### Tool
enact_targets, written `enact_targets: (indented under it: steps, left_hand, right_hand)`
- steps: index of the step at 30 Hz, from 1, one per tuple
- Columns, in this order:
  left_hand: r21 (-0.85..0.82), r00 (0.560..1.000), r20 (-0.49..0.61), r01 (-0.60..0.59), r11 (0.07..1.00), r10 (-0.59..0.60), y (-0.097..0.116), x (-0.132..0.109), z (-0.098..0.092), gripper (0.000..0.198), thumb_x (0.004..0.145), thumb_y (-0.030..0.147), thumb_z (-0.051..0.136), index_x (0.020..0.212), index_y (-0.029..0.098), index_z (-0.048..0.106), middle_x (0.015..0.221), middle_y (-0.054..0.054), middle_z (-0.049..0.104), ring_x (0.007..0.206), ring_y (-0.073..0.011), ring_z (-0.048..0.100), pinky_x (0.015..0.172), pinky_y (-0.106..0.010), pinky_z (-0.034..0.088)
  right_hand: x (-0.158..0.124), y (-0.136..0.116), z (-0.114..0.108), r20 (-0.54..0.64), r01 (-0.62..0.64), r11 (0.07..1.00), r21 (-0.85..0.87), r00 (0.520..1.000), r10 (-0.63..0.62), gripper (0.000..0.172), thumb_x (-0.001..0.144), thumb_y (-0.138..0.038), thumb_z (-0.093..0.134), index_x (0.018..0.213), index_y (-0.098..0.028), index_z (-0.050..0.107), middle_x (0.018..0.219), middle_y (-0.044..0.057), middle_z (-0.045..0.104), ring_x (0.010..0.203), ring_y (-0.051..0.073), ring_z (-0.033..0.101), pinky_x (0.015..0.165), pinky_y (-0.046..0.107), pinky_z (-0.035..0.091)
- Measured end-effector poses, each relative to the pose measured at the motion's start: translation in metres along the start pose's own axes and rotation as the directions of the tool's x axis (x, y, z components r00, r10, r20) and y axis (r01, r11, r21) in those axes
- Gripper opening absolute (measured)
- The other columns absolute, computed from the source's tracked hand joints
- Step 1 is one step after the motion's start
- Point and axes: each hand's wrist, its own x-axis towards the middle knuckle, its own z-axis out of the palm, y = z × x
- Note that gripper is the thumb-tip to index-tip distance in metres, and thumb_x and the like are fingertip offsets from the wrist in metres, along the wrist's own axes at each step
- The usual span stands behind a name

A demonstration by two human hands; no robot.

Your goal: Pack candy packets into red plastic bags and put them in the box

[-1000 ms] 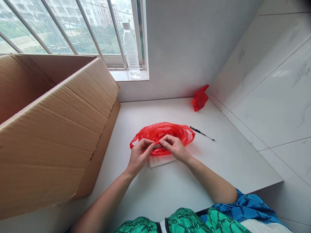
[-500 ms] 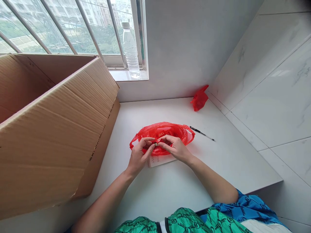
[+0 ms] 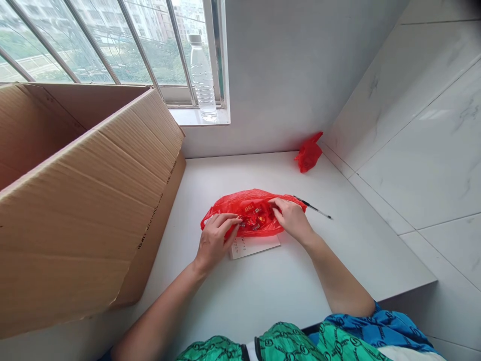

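A red plastic bag point(image 3: 225, 200) lies open on the white table, with several small red-wrapped packets point(image 3: 257, 216) inside. My left hand point(image 3: 217, 235) is at the bag's left front, its thumb and fingers closed together over the contents. Whatever sits between those fingertips is too small to name. Over the bag's right side is my right hand point(image 3: 293, 218), thumb and forefinger apart at the inner edge of the packets. Under the bag's front, part of a white printed booklet or card point(image 3: 255, 246) shows.
A black-and-clear pen point(image 3: 317, 208) lies right of the bag. Farther back, a crumpled red bag point(image 3: 308, 154) rests by the wall. A large open cardboard box point(image 3: 86, 200) stands at left. On the windowsill is a water bottle point(image 3: 203, 80).
My hands have parted. The right hand has moved right from the pinch at the middle to the bag's right side, uncovering the packets. The left hand has stayed almost in place.
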Motion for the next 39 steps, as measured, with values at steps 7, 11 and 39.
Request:
enact_targets:
  steps: [7,11,39]
  left_hand:
    - [0.135,0.997,0.073,0.021,0.991,-0.031,-0.005,-0.003,0.007,0.031,0.097,0.028,0.052,0.127,0.026,0.062,0.127,-0.008,0.064,0.108,-0.0256,0.061,0.092,-0.045,0.049]
    - [0.147,0.993,0.084,0.069,0.987,-0.082,-0.007,-0.005,0.008,0.042,0.097,0.033,0.052,0.139,0.027,0.053,0.143,-0.012,0.051,0.123,-0.0295,0.055,0.097,-0.048,0.048]
    - [0.111,0.994,0.104,0.019,0.994,-0.031,-0.004,-0.005,0.003,0.024,0.097,0.031,0.054,0.117,0.029,0.067,0.131,-0.007,0.058,0.116,-0.0266,0.057,0.096,-0.044,0.044]
  right_hand:
    - [-0.001,-0.003,0.007,0.083,0.026,0.996,-0.09,0.996,-0.018,0.028,0.088,-0.015,0.06,0.115,-0.021,0.061,0.108,0.007,0.072,0.098,0.024,0.067,0.078,0.035,0.05]
    - [-0.003,-0.011,0.006,0.116,0.051,0.999,-0.011,0.992,-0.05,0.026,0.089,-0.017,0.06,0.114,-0.022,0.062,0.109,0.006,0.071,0.098,0.022,0.066,0.076,0.033,0.049]
    - [-0.003,-0.022,0.007,-0.085,0.091,0.994,0.055,0.993,-0.086,0.035,0.09,-0.019,0.054,0.125,-0.022,0.057,0.108,0.006,0.067,0.087,0.019,0.065,0.072,0.03,0.05]
